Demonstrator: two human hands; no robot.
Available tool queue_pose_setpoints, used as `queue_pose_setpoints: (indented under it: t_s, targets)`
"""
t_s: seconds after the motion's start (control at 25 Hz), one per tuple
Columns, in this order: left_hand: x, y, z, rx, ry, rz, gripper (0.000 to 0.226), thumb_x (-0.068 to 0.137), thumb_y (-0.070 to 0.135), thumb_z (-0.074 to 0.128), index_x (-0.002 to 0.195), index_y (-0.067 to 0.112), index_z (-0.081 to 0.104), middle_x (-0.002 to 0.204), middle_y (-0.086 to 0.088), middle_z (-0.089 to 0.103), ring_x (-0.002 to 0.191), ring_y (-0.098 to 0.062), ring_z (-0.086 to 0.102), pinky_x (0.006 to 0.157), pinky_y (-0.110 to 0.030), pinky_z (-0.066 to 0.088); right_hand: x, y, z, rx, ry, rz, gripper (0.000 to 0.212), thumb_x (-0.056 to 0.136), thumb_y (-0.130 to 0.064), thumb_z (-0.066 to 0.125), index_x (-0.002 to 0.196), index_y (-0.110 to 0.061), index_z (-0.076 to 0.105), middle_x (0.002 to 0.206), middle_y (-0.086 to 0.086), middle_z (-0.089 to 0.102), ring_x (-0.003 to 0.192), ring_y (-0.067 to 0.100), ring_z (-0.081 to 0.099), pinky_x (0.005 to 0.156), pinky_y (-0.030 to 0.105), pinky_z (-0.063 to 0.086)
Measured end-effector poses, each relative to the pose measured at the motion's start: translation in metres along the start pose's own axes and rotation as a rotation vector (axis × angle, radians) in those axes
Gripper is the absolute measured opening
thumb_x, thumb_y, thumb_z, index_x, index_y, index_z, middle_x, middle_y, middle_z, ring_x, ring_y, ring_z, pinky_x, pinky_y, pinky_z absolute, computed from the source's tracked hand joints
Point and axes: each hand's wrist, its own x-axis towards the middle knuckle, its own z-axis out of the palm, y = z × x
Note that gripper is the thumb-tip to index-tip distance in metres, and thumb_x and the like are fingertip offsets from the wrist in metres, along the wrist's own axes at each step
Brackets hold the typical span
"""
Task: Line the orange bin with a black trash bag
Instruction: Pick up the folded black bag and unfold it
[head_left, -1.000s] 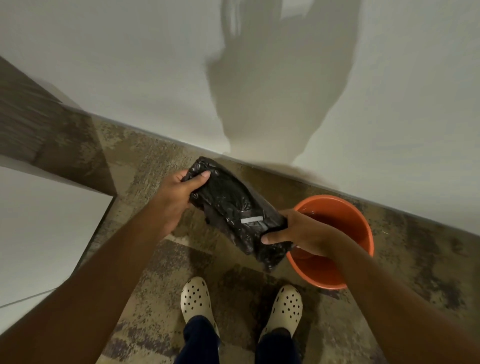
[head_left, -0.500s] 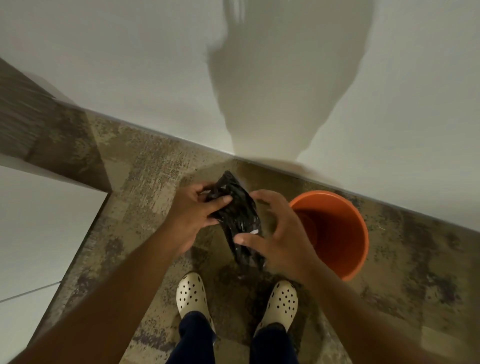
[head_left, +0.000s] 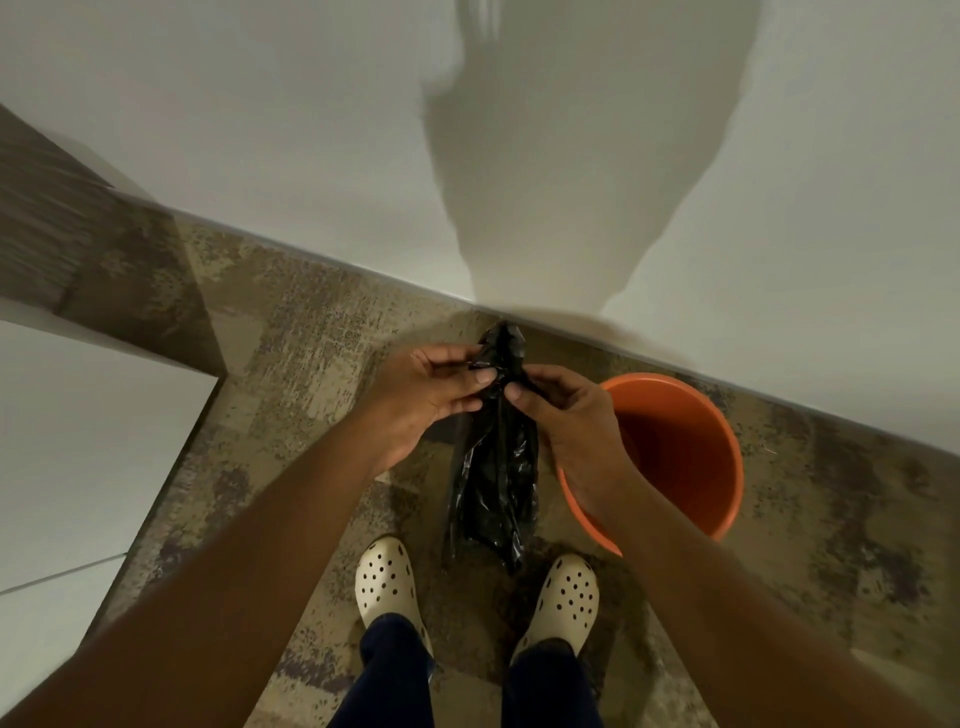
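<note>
our left hand (head_left: 426, 402) and right hand (head_left: 563, 415) pinched the bag (head_left: 496, 467) at its top, hanging beside the bin (head_left: 722, 457); light, limp, slippery film, best taken at the mouth's edges.

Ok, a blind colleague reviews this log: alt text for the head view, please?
Both hands, left hand and right hand, pinch the top of a crumpled black trash bag hanging above cream clogs. An empty orange bin stands on carpet by the wall.

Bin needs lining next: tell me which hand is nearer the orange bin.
Right. The right hand overlaps the orange bin at its near rim; the left hand is across the black bag.
</note>
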Motion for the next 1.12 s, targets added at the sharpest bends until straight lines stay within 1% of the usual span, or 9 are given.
queue_pose_setpoints:
  t_s: [0.16, 0.28, 0.36, 0.44, 0.52, 0.76, 0.84, 0.92, 1.12]
  targets:
    - [0.002, -0.004, -0.006, -0.153, 0.093, -0.075, 0.023, 0.1, 0.012, 0.068, 0.119, 0.002, 0.075, 0.106, -0.012, 0.081, 0.102, -0.028, 0.076, 0.08, -0.038, 0.067, 0.002, -0.006, -0.012, 0.102, 0.076, 0.161, 0.029, 0.094, -0.022, 0.074, 0.118, -0.005, 0.074, 0.116, 0.023, 0.078, 0.112, 0.043, 0.075, 0.097, 0.056, 0.061]
    - [0.001, -0.01, -0.017, -0.247, -0.016, -0.217, 0.068, 0.102, 0.057, 0.054, 0.154, 0.014, 0.052, 0.141, -0.012, 0.066, 0.126, -0.033, 0.065, 0.095, -0.058, 0.061, 0.004, -0.013, -0.017, 0.141, 0.109, 0.255, 0.025, 0.105, -0.025, 0.062, 0.123, -0.01, 0.071, 0.117, 0.018, 0.08, 0.111, 0.036, 0.077, 0.093, 0.052, 0.063]
    - [-0.007, -0.017, -0.019, -0.129, -0.206, -0.292, 0.093, 0.084, 0.071, 0.063, 0.164, 0.033, 0.034, 0.168, -0.003, 0.043, 0.155, -0.039, 0.041, 0.115, -0.075, 0.038, 0.006, -0.015, -0.015, 0.153, 0.113, 0.29, 0.026, 0.106, -0.028, 0.059, 0.125, -0.013, 0.071, 0.117, 0.013, 0.081, 0.112, 0.033, 0.077, 0.095, 0.052, 0.062]
    - [-0.015, -0.029, -0.016, 0.039, -0.344, -0.323, 0.07, 0.083, 0.043, 0.081, 0.149, 0.041, 0.056, 0.157, 0.001, 0.059, 0.154, -0.028, 0.046, 0.123, -0.069, 0.031, 0.008, -0.018, -0.015, 0.184, 0.124, 0.311, 0.027, 0.107, -0.029, 0.059, 0.126, -0.014, 0.071, 0.12, 0.013, 0.08, 0.114, 0.034, 0.076, 0.099, 0.054, 0.06]
    - [-0.017, -0.04, -0.014, 0.104, -0.408, -0.332, 0.045, 0.085, 0.02, 0.083, 0.127, 0.034, 0.077, 0.139, -0.004, 0.075, 0.135, -0.023, 0.068, 0.12, -0.056, 0.044, 0.011, -0.022, -0.018, 0.216, 0.139, 0.321, 0.03, 0.107, -0.028, 0.058, 0.13, -0.012, 0.069, 0.126, 0.015, 0.078, 0.118, 0.035, 0.074, 0.102, 0.053, 0.059]
    - [-0.023, -0.044, 0.0, -0.147, -0.173, -0.302, 0.034, 0.099, 0.011, 0.07, 0.132, 0.003, 0.073, 0.131, -0.024, 0.075, 0.121, -0.041, 0.074, 0.097, -0.048, 0.064, -0.008, -0.013, -0.03, -0.247, 0.134, 0.083, 0.078, 0.095, -0.059, 0.067, 0.16, -0.035, 0.032, 0.16, 0.0, 0.046, 0.141, 0.022, 0.051, 0.115, 0.052, 0.046]
    - [-0.021, -0.041, 0.003, -0.105, -0.142, -0.256, 0.034, 0.101, 0.006, 0.066, 0.135, 0.002, 0.069, 0.129, -0.024, 0.076, 0.12, -0.04, 0.075, 0.093, -0.045, 0.064, -0.029, -0.01, -0.028, -0.304, -0.104, 0.049, 0.093, 0.08, -0.067, 0.077, 0.158, -0.05, 0.03, 0.158, -0.021, 0.044, 0.136, -0.002, 0.05, 0.105, 0.031, 0.052]
    - [-0.023, -0.034, 0.005, -0.01, -0.153, -0.218, 0.037, 0.097, -0.001, 0.069, 0.133, 0.005, 0.069, 0.125, -0.02, 0.078, 0.116, -0.037, 0.076, 0.089, -0.043, 0.065, -0.04, -0.002, -0.027, -0.415, -0.267, 0.012, 0.082, 0.076, -0.047, 0.091, 0.145, -0.05, 0.047, 0.133, -0.038, 0.059, 0.118, -0.018, 0.06, 0.089, 0.011, 0.056]
    - [-0.023, -0.025, -0.023, 0.183, -0.199, -0.229, 0.063, 0.083, -0.017, 0.074, 0.133, 0.021, 0.069, 0.123, -0.011, 0.081, 0.116, -0.031, 0.077, 0.096, -0.051, 0.064, -0.032, 0.008, -0.047, -0.381, -0.049, -0.014, 0.046, 0.086, -0.012, 0.086, 0.129, -0.019, 0.072, 0.123, 0.002, 0.077, 0.113, 0.018, 0.075, 0.098, 0.044, 0.063]
